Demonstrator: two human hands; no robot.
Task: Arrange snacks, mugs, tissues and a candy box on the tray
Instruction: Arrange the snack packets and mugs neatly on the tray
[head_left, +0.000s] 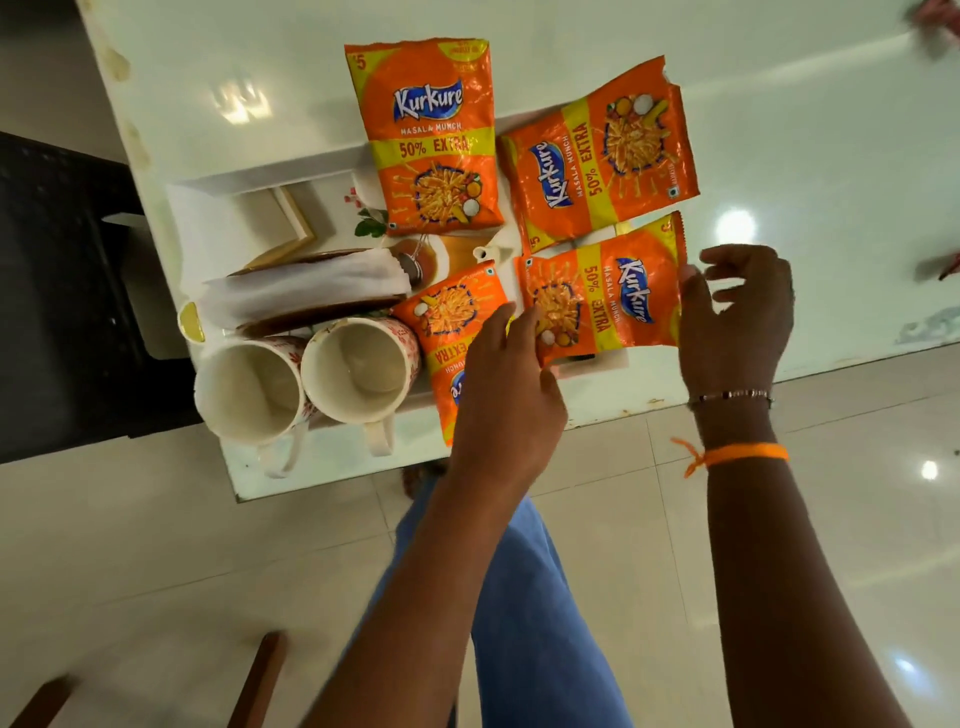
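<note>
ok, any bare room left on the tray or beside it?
Tray: one free patch, its far-left corner, between the rim, tissues and the upright snack pack. Elsewhere packed with mugs and packs. Table lies bare right of the packs.

A home setting, likely a dining or living room, is suggested. A glossy white tabletop (779, 130) is seen above a polished cream tiled floor (156, 545), with a dark chair (62, 291) drawn up at its left side. On the tabletop, a white serving tray (218, 208) is laid with patterned mugs (358, 364), folded tissues (306, 286) and snack packets (431, 135), as for household guests.
</note>
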